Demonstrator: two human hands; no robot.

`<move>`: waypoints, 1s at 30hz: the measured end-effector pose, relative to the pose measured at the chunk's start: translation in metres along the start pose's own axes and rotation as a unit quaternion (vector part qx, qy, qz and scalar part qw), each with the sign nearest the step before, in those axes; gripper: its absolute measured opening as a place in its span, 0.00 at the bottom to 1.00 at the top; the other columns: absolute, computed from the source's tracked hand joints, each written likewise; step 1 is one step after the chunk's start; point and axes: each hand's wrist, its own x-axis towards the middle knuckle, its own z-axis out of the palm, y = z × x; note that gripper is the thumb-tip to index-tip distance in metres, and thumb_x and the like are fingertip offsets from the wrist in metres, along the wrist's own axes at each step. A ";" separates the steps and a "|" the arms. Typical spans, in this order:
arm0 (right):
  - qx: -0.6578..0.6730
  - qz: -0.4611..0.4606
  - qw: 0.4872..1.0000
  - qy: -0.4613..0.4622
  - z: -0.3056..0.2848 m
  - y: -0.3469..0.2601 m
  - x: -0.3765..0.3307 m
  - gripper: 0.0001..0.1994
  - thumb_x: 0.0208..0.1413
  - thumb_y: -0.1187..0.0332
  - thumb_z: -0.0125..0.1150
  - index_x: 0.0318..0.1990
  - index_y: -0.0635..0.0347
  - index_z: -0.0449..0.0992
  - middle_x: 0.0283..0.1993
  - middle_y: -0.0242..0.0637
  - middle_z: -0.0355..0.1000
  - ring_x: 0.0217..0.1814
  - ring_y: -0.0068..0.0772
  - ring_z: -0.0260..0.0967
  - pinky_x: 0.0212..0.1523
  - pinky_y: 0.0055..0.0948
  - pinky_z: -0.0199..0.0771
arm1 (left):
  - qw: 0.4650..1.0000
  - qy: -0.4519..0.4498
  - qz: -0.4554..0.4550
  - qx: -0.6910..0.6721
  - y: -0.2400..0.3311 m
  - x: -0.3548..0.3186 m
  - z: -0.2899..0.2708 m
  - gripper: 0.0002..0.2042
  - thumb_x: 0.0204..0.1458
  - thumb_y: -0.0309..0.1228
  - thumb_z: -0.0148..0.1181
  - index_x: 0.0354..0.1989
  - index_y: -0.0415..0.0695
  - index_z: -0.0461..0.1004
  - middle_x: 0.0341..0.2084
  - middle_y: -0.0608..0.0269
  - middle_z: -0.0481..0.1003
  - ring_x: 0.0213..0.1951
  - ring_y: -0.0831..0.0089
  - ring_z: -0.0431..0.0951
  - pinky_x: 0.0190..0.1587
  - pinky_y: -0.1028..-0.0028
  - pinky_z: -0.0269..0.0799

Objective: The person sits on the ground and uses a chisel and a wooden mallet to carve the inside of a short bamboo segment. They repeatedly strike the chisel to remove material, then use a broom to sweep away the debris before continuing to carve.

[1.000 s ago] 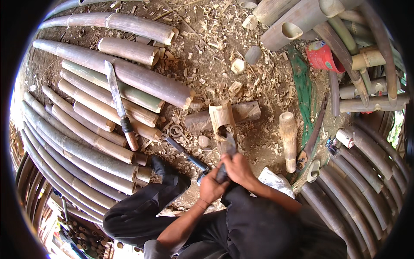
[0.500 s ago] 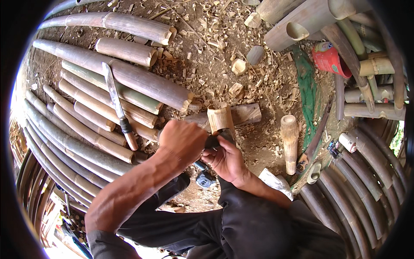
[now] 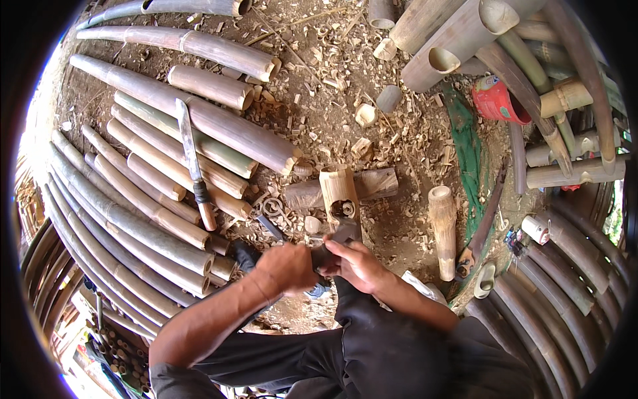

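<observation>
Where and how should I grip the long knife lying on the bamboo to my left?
Probably by the handle, coming from the near side with the left hand, the closer one. The long knife lies across the bamboo poles with its handle toward you and its bare blade pointing away, so a grip there should stay clear of the edge.

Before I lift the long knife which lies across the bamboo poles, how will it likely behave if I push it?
The long knife will probably stay stiff, since it spans the bamboo poles without visible sagging. It may slide or rock, because it rests on rounded, smooth-looking surfaces. Rolling seems unlikely, given the flat blade.
</observation>
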 end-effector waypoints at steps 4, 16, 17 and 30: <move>-0.236 -0.183 0.953 0.051 -0.010 -0.007 -0.031 0.17 0.67 0.57 0.47 0.55 0.57 0.67 0.36 0.29 0.67 0.38 0.22 0.66 0.41 0.27 0.69 | 0.968 -0.037 0.162 -0.186 0.015 -0.012 0.032 0.34 0.49 0.54 0.61 0.46 0.28 0.69 0.27 0.37 0.77 0.35 0.47 0.80 0.41 0.59 0.76; -0.737 -0.150 0.635 0.176 -0.036 -0.075 -0.031 0.17 0.45 0.65 0.66 0.42 0.60 0.71 0.33 0.51 0.76 0.36 0.59 0.74 0.36 0.48 0.74 | 0.797 0.178 0.058 -0.574 0.076 0.121 0.056 0.27 0.57 0.49 0.53 0.23 0.31 0.75 0.10 0.61 0.70 0.15 0.72 0.72 0.22 0.72 0.70; -0.739 -0.146 0.637 0.164 -0.034 -0.081 -0.028 0.17 0.45 0.66 0.66 0.42 0.60 0.71 0.33 0.50 0.76 0.35 0.59 0.74 0.36 0.48 0.74 | 0.772 0.185 0.065 -0.604 0.077 0.122 0.057 0.24 0.57 0.45 0.52 0.22 0.33 0.75 0.11 0.62 0.69 0.14 0.74 0.70 0.20 0.73 0.67; -0.957 -0.075 0.258 -0.109 0.055 -0.148 0.015 0.17 0.44 0.66 0.64 0.41 0.64 0.73 0.27 0.43 0.76 0.29 0.42 0.77 0.27 0.36 0.76 | 0.190 -0.002 0.100 -0.977 0.078 0.092 0.035 0.13 0.62 0.36 0.47 0.46 0.43 0.73 0.20 0.72 0.68 0.24 0.80 0.68 0.29 0.82 0.64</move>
